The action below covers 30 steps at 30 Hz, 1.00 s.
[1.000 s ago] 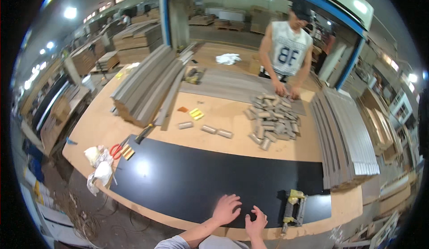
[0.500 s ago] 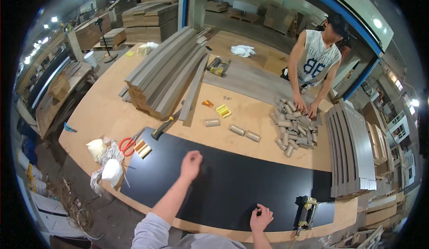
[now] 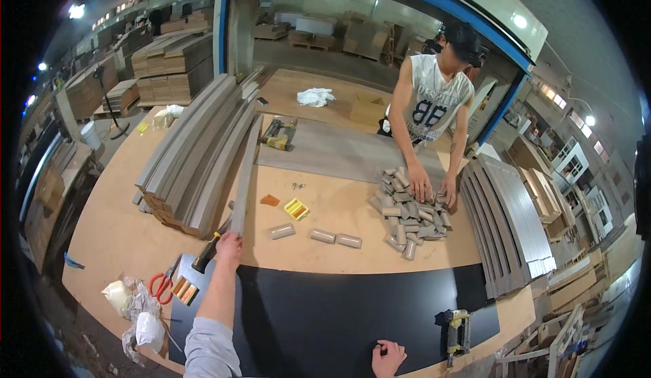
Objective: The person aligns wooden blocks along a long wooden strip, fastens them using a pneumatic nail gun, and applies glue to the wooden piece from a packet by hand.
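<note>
My left hand [image 3: 229, 248] reaches over the far left edge of a black board [image 3: 352, 303]. Its fingers are closed at the near end of a long grey strip [image 3: 248, 168], beside a stack of similar strips [image 3: 193, 157]. A screwdriver [image 3: 206, 252] with a black and yellow handle lies just left of that hand. Low over the board's near edge, my right hand [image 3: 389, 359] has its fingers curled in; whatever they may hold is hidden. To its right a nail gun [image 3: 458, 334] rests on the board.
A co-worker [image 3: 434, 100] across the table handles a pile of short grey-brown pieces [image 3: 410, 215]. Red-handled scissors [image 3: 161, 288] and white bags [image 3: 149, 330] lie at left. Grey panels [image 3: 505, 222] stand stacked at right. Another nail gun [image 3: 279, 134] lies farther back.
My left hand has moved left and away from me, from over the black board to the grey strip's end. My right hand sits lower in view. The whole view has shifted.
</note>
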Motion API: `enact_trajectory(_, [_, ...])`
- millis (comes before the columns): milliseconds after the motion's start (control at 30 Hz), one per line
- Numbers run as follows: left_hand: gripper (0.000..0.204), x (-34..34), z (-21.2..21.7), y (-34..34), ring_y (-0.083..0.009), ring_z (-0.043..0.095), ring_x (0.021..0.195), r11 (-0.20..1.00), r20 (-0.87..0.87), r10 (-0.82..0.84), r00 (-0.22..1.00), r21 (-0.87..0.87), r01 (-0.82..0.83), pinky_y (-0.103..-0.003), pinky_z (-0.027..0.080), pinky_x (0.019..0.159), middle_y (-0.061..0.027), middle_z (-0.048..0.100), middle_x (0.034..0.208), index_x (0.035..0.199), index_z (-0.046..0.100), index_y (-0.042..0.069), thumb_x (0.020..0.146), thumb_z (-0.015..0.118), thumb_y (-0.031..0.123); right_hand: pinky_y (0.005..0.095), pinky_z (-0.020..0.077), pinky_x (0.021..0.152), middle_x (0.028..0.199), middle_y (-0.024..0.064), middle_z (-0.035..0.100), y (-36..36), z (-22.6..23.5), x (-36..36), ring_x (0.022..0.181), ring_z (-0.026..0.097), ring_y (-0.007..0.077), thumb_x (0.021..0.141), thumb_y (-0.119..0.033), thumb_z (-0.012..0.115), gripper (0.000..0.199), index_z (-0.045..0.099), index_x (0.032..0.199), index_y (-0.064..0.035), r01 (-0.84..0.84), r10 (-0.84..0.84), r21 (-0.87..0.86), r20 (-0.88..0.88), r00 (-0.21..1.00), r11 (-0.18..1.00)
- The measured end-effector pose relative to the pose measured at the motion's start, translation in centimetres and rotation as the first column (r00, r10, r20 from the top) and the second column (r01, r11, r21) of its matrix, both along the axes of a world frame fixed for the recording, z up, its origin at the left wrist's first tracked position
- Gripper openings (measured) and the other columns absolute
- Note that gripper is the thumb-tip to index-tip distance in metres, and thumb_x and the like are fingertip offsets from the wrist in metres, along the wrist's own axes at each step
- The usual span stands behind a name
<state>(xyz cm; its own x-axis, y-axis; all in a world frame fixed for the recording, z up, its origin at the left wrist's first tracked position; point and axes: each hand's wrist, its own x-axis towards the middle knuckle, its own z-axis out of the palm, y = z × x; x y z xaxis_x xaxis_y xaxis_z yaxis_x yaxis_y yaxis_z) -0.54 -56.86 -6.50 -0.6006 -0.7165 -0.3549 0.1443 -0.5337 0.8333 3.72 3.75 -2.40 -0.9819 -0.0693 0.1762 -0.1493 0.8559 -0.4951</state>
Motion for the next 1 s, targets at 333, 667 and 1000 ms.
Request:
enact_trajectory(333, [0.034, 13.1, 10.3, 20.9, -0.0219, 0.072, 0.092, 0.810, -0.232, -0.470, 0.852, 0.270, 0.520, -0.041, 0.060, 0.085, -0.0071, 0.072, 0.103, 0.134, 0.066, 0.003, 0.102, 0.064, 0.013, 0.0303, 0.0567, 0.091, 0.101, 0.0078, 0.080, -8.1, 1.4, -1.3, 0.101, 0.073, 0.0144, 0.096, -0.020, 0.079, 0.024, 0.079, 0.116, -0.0073, 0.055, 0.230, -0.567, 0.418, 0.879, 0.822])
enact_trajectory(667, [0.040, 20.2, 9.5, 37.9, -0.0210, 0.068, 0.114, 0.580, 0.143, -0.798, 0.585, -0.082, 0.811, -0.038, 0.053, 0.100, -0.0093, 0.073, 0.123, 0.133, 0.068, 0.002, 0.106, 0.070, 0.032, 0.0343, 0.0573, 0.078, 0.114, 0.0071, 0.068, -15.6, 11.1, 0.3, 0.089, 0.065, 0.0170, 0.117, -0.030, 0.048, 0.036, 0.053, 0.147, -0.0123, 0.232, 0.775, -0.767, 0.627, 0.073, 0.599])
enact_trajectory(1000, [0.063, 19.4, 7.6, 33.6, -0.0308, 0.059, 0.137, 0.813, -0.220, -0.546, 0.808, 0.092, 0.575, -0.047, 0.051, 0.111, -0.0140, 0.056, 0.154, 0.160, 0.040, 0.009, 0.113, 0.044, 0.051, 0.0437, 0.0536, 0.095, 0.122, 0.0080, 0.074, 1.7, 11.1, -0.1, 0.111, 0.069, 0.0339, 0.094, -0.029, 0.080, 0.055, 0.066, 0.146, -0.0182, -0.669, 0.733, -0.300, 0.270, 0.624, 0.680])
